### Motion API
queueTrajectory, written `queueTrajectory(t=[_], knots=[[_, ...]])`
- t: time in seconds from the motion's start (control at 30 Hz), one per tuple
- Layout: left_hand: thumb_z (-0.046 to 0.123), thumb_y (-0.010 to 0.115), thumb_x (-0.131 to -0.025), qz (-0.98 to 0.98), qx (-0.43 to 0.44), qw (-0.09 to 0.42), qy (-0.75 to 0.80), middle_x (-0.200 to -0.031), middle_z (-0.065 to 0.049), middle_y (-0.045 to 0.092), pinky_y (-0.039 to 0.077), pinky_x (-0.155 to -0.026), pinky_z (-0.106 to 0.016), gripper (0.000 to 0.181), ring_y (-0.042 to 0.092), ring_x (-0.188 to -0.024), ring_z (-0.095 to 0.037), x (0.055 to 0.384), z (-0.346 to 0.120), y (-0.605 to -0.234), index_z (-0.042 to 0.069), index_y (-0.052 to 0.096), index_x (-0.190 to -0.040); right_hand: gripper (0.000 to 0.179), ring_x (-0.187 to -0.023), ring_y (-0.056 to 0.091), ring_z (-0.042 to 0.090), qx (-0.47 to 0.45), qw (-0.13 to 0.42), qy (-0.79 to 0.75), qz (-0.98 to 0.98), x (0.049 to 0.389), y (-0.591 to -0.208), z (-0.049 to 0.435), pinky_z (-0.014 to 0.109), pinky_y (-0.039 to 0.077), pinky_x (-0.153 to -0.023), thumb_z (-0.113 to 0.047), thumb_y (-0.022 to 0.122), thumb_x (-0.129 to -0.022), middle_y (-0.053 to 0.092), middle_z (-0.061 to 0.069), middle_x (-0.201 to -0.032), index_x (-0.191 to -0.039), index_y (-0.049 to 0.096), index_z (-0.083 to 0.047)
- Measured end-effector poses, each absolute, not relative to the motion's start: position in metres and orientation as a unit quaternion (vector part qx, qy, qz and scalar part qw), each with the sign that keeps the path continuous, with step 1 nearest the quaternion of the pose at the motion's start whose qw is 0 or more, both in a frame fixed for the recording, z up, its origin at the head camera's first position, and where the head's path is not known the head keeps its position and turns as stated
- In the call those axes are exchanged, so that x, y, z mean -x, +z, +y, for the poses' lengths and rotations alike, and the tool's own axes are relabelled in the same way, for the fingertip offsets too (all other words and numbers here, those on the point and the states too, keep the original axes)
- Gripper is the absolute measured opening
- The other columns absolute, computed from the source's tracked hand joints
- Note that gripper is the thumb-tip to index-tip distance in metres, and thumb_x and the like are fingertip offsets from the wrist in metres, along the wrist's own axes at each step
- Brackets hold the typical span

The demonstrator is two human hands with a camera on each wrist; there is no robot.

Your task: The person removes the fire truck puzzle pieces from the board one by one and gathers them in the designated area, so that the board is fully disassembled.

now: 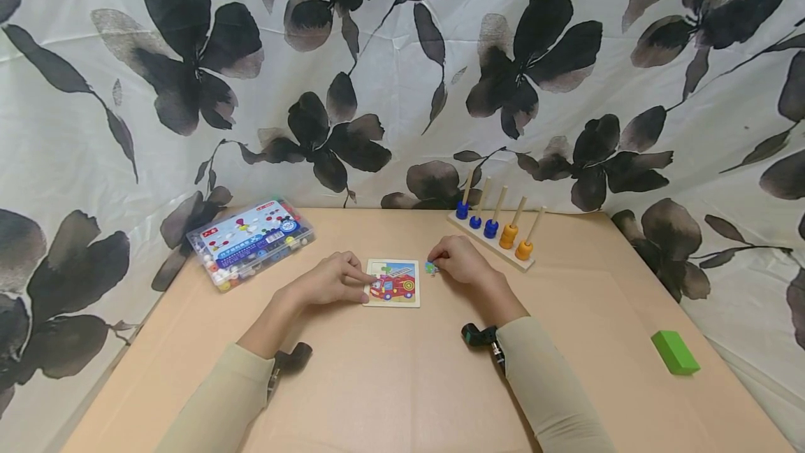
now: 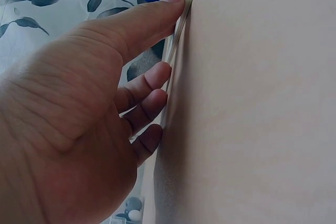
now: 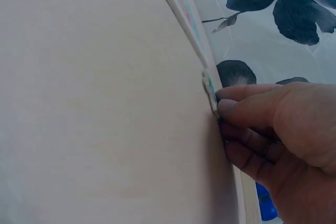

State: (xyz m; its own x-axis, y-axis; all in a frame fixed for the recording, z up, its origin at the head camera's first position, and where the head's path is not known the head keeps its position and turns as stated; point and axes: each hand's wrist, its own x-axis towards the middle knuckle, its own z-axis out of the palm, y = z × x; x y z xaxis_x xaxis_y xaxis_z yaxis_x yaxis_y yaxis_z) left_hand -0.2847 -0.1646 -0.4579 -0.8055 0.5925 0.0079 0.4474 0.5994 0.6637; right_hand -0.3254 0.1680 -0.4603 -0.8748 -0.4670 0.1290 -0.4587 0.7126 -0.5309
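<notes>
A small framed jigsaw puzzle [image 1: 393, 284] with a red fire engine picture lies flat on the table. My left hand [image 1: 336, 279] holds its left edge between thumb and index finger; the index fingertip reaches onto the picture. In the left wrist view, the thumb [image 2: 157, 11] lies at the frame's edge and the other fingers extend down beside it. Just right of the frame, my right hand [image 1: 462, 261] pinches a small blue-green puzzle piece [image 1: 431, 268] at the tabletop. The right wrist view shows this piece [image 3: 210, 93] edge-on at the fingertips, close to the frame.
Behind my right hand stands a wooden peg board [image 1: 490, 242] with blue and orange beads. A clear plastic case [image 1: 251, 240] of colored pieces sits at the back left. A green block [image 1: 675, 352] lies far right. Floral cloth [image 1: 402, 75] hangs behind the table.
</notes>
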Motion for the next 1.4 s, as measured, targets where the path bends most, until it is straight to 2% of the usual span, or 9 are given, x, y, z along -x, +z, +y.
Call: queueTrajectory(t=[0.77,1.1,1.4], knots=[[0.033,0.088,-0.084,0.891,-0.29,0.107,0.333,-0.107,-0.001,0.056,0.035,-0.084,-0.034,0.041,0.043,-0.101,-0.02,0.283,-0.166,-0.456,0.021,0.079,-0.122,0.016,-0.094,0.064,0.02,0.253,0.029,-0.299,0.92,0.324,-0.458,0.168,0.039,0.055,-0.09,-0.002,0.066,-0.099,0.074,0.008,-0.102,-0.108,0.078,-0.006],[0.032,0.088,-0.084,0.892,-0.287,0.112,0.331,-0.109,0.0,0.057,0.036,-0.087,-0.035,0.042,0.043,-0.103,-0.019,0.285,-0.164,-0.457,0.023,0.079,-0.123,0.021,-0.094,0.059,0.021,0.242,0.022,-0.345,0.907,0.322,-0.452,0.165,0.037,0.052,-0.088,-0.009,0.067,-0.101,0.071,0.008,-0.108,-0.12,0.075,-0.004],[0.033,0.088,-0.084,0.892,-0.289,0.109,0.33,-0.109,0.002,0.057,0.035,-0.085,-0.035,0.041,0.043,-0.102,-0.019,0.285,-0.163,-0.459,0.023,0.079,-0.123,0.023,-0.096,0.06,0.022,0.246,0.012,-0.367,0.897,0.321,-0.448,0.159,0.035,0.052,-0.085,-0.007,0.066,-0.1,0.071,0.011,-0.112,-0.122,0.074,-0.003]])
